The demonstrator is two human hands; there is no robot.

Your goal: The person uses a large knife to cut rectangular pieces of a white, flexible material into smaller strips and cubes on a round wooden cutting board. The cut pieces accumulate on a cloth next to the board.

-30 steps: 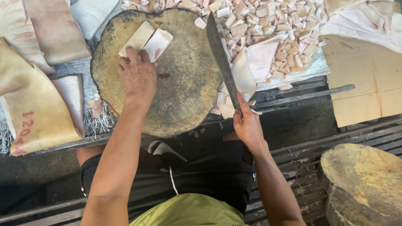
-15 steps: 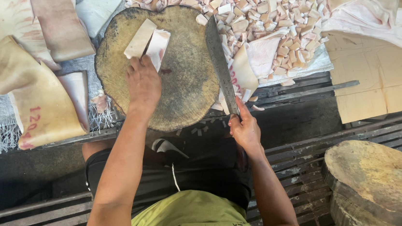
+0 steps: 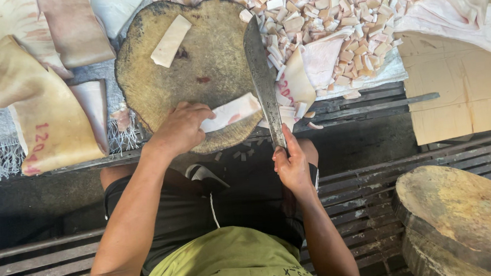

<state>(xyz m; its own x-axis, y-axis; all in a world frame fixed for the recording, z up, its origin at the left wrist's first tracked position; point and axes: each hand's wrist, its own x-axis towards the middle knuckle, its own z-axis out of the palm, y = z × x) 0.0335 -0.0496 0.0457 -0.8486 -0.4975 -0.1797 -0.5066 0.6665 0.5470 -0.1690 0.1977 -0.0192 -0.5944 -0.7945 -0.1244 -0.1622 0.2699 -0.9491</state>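
Observation:
My left hand (image 3: 178, 128) grips one end of a pale strip of pork skin and fat (image 3: 232, 111) at the near edge of the round wooden chopping block (image 3: 192, 71). My right hand (image 3: 290, 165) is closed on the handle of a long cleaver (image 3: 262, 74), whose blade lies along the block's right side with its edge against the strip's far end. A second pale strip (image 3: 170, 40) lies by itself near the block's far rim.
A heap of small cut cubes (image 3: 329, 12) fills the surface right of the block. Large skin sheets (image 3: 41, 108) lie to the left, more at the far right (image 3: 452, 1). Cardboard (image 3: 460, 89) and another wooden block (image 3: 466, 219) sit to the right. A slatted bench (image 3: 31, 263) is below.
My left hand pulled one strip from the far part of the block to its near edge; the other strip stayed behind. The cleaver swung over to meet the strip.

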